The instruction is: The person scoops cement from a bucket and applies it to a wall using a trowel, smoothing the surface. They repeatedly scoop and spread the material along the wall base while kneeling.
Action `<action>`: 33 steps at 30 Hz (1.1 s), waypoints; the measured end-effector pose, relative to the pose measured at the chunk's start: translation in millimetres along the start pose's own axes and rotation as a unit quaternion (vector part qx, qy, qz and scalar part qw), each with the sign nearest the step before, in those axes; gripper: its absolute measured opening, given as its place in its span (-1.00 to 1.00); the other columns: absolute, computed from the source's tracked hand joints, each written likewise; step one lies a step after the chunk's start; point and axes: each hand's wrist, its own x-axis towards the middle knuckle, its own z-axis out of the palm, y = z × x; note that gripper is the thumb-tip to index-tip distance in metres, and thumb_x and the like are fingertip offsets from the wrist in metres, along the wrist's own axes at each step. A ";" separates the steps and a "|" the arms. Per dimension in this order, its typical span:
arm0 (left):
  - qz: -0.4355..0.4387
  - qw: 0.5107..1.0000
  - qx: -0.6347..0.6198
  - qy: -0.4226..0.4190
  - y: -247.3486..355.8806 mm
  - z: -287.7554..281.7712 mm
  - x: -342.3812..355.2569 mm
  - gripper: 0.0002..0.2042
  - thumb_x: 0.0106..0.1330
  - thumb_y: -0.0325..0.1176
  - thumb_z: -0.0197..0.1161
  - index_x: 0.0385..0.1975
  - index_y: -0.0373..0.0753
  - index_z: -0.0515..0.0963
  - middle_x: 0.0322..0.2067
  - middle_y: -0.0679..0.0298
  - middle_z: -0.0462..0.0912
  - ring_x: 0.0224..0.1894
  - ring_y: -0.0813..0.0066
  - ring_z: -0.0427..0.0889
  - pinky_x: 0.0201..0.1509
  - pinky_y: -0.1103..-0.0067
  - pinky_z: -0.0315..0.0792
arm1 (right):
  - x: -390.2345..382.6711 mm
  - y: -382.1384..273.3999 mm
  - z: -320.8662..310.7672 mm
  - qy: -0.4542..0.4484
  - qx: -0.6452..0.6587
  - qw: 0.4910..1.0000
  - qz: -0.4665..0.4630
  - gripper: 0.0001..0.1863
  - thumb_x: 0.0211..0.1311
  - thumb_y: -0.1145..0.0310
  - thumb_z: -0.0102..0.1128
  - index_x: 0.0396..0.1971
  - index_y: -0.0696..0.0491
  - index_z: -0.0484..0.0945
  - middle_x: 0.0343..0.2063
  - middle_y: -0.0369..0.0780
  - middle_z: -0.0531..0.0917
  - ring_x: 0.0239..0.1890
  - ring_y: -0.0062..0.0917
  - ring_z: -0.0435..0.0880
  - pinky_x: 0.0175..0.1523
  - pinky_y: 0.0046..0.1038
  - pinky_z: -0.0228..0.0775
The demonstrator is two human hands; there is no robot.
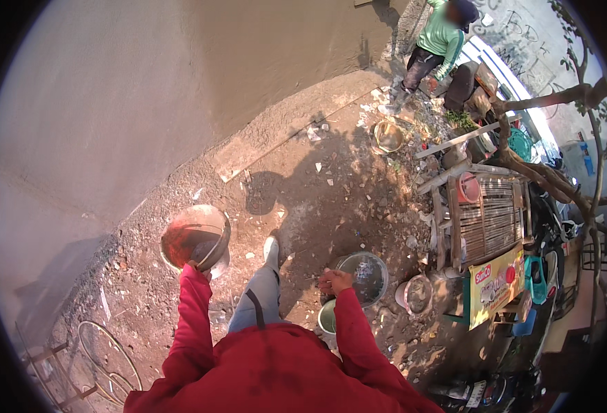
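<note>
At my left side, my left hand is closed on the near rim of a wide bucket with a reddish, sunlit inner wall. The bucket is tilted, and its shaded bottom is hard to make out. My right hand has curled fingers and hovers by the left edge of a round tub of murky grey liquid. Whatever those fingers hold, if anything, is hidden. Just below that hand, a smaller greenish pail stands beside the tub.
A plastered wall curves along the left. Another bucket stands right of the tub; a yellowish one is farther off. A person in green is at the far right, near a bamboo bench and branches. Rubble litters the ground.
</note>
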 end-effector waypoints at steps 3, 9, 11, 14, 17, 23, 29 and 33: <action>0.015 0.996 0.085 -0.010 -25.6 84.2 76.0 -0.90 0.13 -0.45 0.01 -0.36 -0.18 0.31 -0.38 0.17 0.38 -0.36 0.27 0.45 -0.36 0.43 0.47 | 31.1 -44.2 53.3 -0.051 -0.006 0.998 0.035 -0.61 0.25 0.18 0.18 -0.17 0.23 0.49 -0.38 -0.09 0.67 -0.43 -0.34 0.70 -0.36 -0.36 0.62; -0.132 0.970 -0.060 -0.193 -48.7 192.2 191.5 -0.96 0.10 -0.43 0.03 -0.49 -0.22 0.36 -0.61 0.28 0.37 -0.66 0.37 0.39 -0.63 0.47 0.29 | 63.0 -191.3 167.3 -0.172 0.072 0.981 0.044 -0.24 0.16 0.04 0.25 0.20 0.19 0.18 0.00 -0.04 0.51 -0.22 -0.18 0.66 -0.16 -0.23 0.58; -0.142 0.985 0.067 -0.074 -70.2 338.6 100.9 -0.96 0.10 -0.45 0.12 -0.53 -0.21 0.41 -0.62 0.34 0.40 -0.69 0.41 0.39 -0.63 0.50 0.30 | 91.2 -237.2 137.3 -0.042 0.088 0.995 0.028 -0.13 0.10 0.00 0.31 0.26 0.15 0.09 0.04 -0.04 0.47 -0.24 -0.18 0.65 -0.17 -0.23 0.57; -0.047 0.959 0.242 -0.136 -73.1 399.5 81.7 -0.92 0.09 -0.43 0.22 -0.44 -0.21 0.47 -0.54 0.32 0.49 -0.58 0.48 0.51 -0.58 0.56 0.37 | 127.2 -289.8 141.4 0.078 0.086 0.993 0.003 -0.19 0.01 0.12 0.41 0.15 0.18 0.17 -0.08 -0.02 0.50 -0.31 -0.22 0.65 -0.29 -0.27 0.59; -0.086 0.949 0.263 -0.151 -85.7 454.8 89.7 -0.86 0.10 -0.38 0.26 -0.36 -0.21 0.50 -0.49 0.30 0.54 -0.51 0.50 0.55 -0.55 0.61 0.40 | 249.9 -253.4 96.2 0.198 0.080 0.962 -0.171 -0.34 -0.05 0.37 0.38 0.02 0.24 0.24 -0.15 -0.02 0.52 -0.34 -0.24 0.64 -0.38 -0.29 0.58; -0.150 0.906 0.364 -0.156 -58.5 540.4 104.0 -0.55 0.06 -0.02 0.36 -0.19 -0.22 0.52 -0.53 0.34 0.54 -0.50 0.51 0.55 -0.45 0.60 0.45 | 311.5 -325.8 62.5 0.164 0.164 0.968 -0.091 -0.60 -0.13 0.58 0.20 -0.20 0.25 0.36 -0.28 -0.08 0.52 -0.36 -0.25 0.63 -0.36 -0.22 0.58; -0.081 0.762 0.641 -0.039 -100.7 496.8 147.8 -0.15 -0.01 0.19 0.34 0.22 -0.24 0.28 0.07 -0.04 0.45 0.14 0.11 0.44 0.14 0.37 0.39 | 428.8 -367.9 -22.2 0.078 0.189 0.978 0.046 -0.69 -0.02 0.58 0.14 -0.21 0.30 0.39 -0.24 0.00 0.51 -0.24 -0.14 0.61 -0.23 -0.13 0.60; -0.132 0.615 0.776 0.046 -147.3 412.8 132.9 0.01 -0.01 0.17 0.34 0.36 -0.20 -0.03 0.25 -0.11 0.24 0.27 -0.12 0.27 0.27 0.23 0.27 | 499.6 -407.6 -61.6 0.139 0.169 0.970 0.109 -0.65 0.02 0.58 0.10 -0.18 0.38 0.31 -0.23 0.09 0.47 -0.22 -0.05 0.60 -0.10 0.01 0.60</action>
